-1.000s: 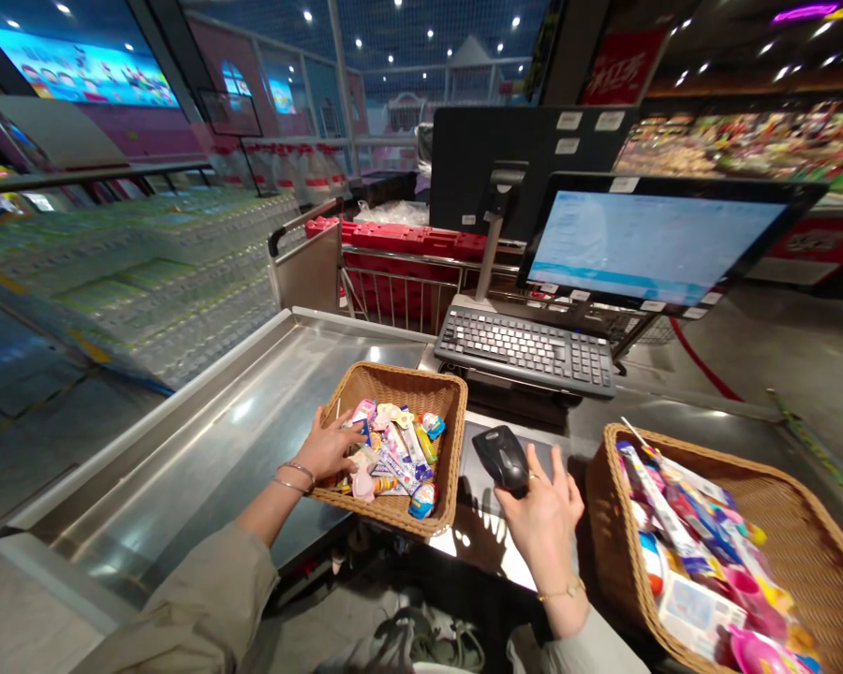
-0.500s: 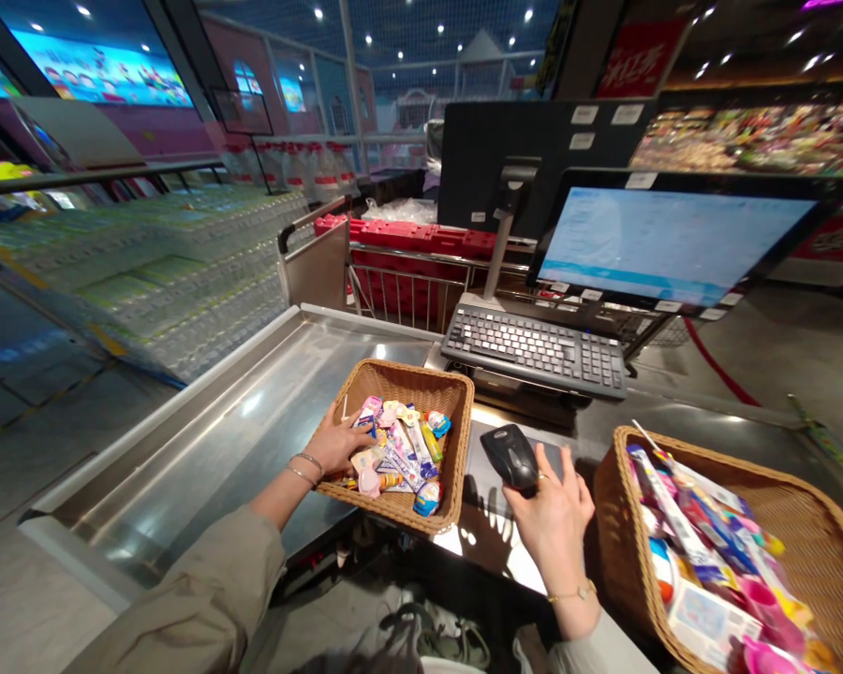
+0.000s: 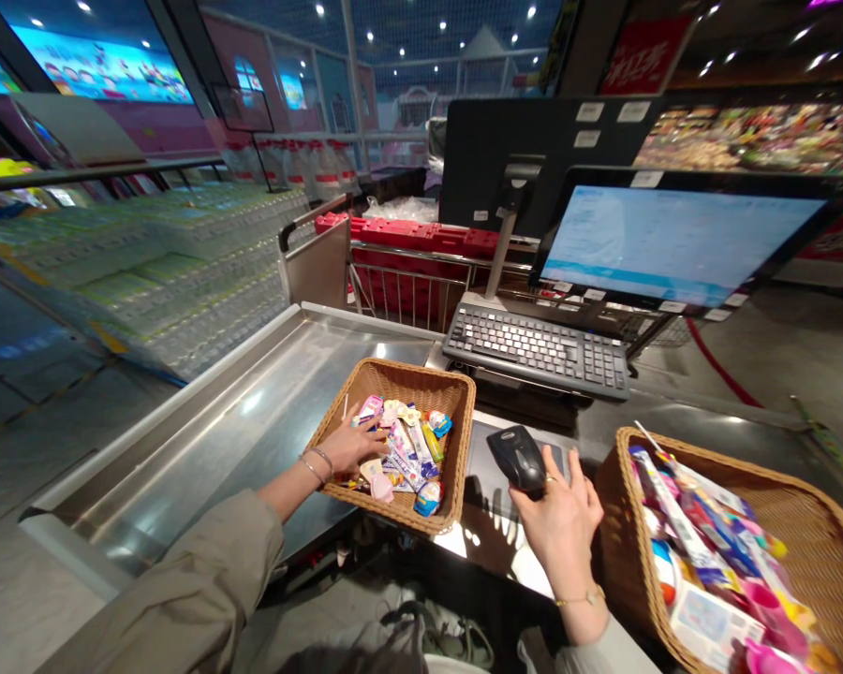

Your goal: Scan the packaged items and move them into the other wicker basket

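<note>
Fingers (image 3: pixel 371 437) of the left hand (image 3: pixel 344 446) are spreading loosely over the small packets (image 3: pixel 408 459) in the smaller basket (image 3: pixel 400 379), standing apart from one another and not visibly closing on anything; whether their tips are touching a packet is hard to tell, since the hand is covering that corner. Fingers of the right hand (image 3: pixel 566 538) are curling about the near end of a black scanner (image 3: pixel 518 459), the thumb pressing beneath while others are fanning upward, and the scanner is hanging over the metal counter (image 3: pixel 231 402) between two wicker baskets. As for progress, the work is looking partway along: a modest heap is lying in the smaller basket, while a larger mix of packets and toys (image 3: pixel 685 524) is filling part of the bigger basket (image 3: pixel 805 529) at the right. Nothing is showing which heap is finished and which is waiting, though no single item is being held up on its own. Beyond the hands, a keyboard (image 3: pixel 538 346) is resting below a lit screen (image 3: pixel 674 243), whose lines are appearing too blurred for reading any count.
</note>
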Available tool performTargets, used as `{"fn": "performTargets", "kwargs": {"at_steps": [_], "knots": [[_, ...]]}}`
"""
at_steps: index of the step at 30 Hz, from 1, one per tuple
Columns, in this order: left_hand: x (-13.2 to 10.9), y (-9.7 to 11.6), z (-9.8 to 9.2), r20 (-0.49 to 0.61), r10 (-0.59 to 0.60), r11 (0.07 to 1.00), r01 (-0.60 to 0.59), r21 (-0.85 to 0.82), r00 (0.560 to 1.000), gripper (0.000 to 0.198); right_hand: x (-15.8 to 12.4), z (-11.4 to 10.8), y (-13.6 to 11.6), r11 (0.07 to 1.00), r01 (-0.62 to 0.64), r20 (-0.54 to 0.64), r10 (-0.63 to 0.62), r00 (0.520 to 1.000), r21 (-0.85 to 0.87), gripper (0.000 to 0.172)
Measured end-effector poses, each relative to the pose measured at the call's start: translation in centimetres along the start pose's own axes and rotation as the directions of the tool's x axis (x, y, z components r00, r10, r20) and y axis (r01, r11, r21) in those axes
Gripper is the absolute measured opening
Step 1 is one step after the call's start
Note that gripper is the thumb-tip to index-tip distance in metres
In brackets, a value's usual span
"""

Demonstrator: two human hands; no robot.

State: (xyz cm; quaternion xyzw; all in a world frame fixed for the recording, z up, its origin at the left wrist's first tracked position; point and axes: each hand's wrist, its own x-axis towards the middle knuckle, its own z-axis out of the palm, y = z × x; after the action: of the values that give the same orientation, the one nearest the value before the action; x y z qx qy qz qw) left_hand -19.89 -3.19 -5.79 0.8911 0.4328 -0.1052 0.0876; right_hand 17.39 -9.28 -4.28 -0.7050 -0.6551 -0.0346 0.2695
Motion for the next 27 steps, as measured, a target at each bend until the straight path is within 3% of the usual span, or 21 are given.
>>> {"fn": "performTargets", "kwargs": {"at_steps": [10,19,23,27], "knots": [[0.8,0.7,-0.8,0.041,0.086,0.996,-0.085,-0.028,0.995,0.043,0.0,-0.2,0.0,1.000,-0.024,0.008,0.024,1.000,0.016,0.025],[1.8,1.4,-1.2,0.037,0.100,0.994,-0.098,-0.037,0.994,0.019,-0.1,0.0,0.3,1.000,-0.022,-0.038,0.022,0.999,-0.005,0.031],[2.2,1.6,-2.1,-0.033,0.062,0.998,-0.063,-0.030,0.998,0.015,-0.1,-0.2,0.3,1.000,-0.026,-0.033,0.025,0.999,-0.013,0.034],[2.6,1.8,-2.8,-0.116,0.048,0.998,-0.051,-0.022,0.992,0.023,-0.2,-0.4,0.4,0.999,-0.032,-0.030,0.032,0.999,-0.022,0.032]]}}
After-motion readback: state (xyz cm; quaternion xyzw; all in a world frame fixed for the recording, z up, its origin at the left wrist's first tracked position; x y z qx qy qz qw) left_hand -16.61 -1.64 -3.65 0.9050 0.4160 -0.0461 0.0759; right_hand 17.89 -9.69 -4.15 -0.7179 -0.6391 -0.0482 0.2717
